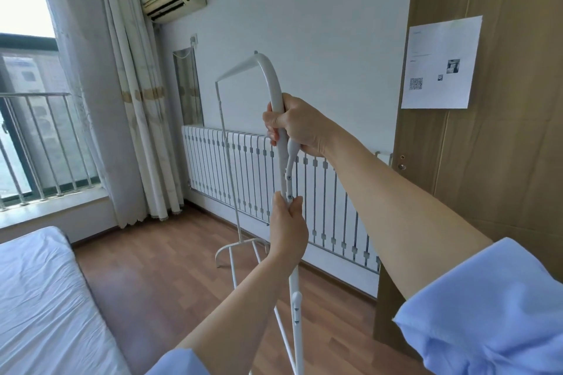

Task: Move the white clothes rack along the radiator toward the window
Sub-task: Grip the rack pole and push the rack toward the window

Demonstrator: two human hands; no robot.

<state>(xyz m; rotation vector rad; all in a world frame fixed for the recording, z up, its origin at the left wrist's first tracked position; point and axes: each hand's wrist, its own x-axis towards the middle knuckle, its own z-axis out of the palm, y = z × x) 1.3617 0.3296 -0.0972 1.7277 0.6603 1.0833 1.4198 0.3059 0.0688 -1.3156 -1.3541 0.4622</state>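
While your right hand and left hand wrap the white clothes rack, the door notice stays unreadable. Bare floor lies open between radiator and bed.

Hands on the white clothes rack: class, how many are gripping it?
2. The right hand grips the clothes rack high on its near upright, just below the curved top. The left hand grips the same upright lower down. None hidden.

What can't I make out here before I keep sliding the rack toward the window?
- Head view: near foot of the white clothes rack is cut off by the bottom edge.
- Rack upright under the right hand and left hand is covered by each grip.
- Paper sheet text is too small.
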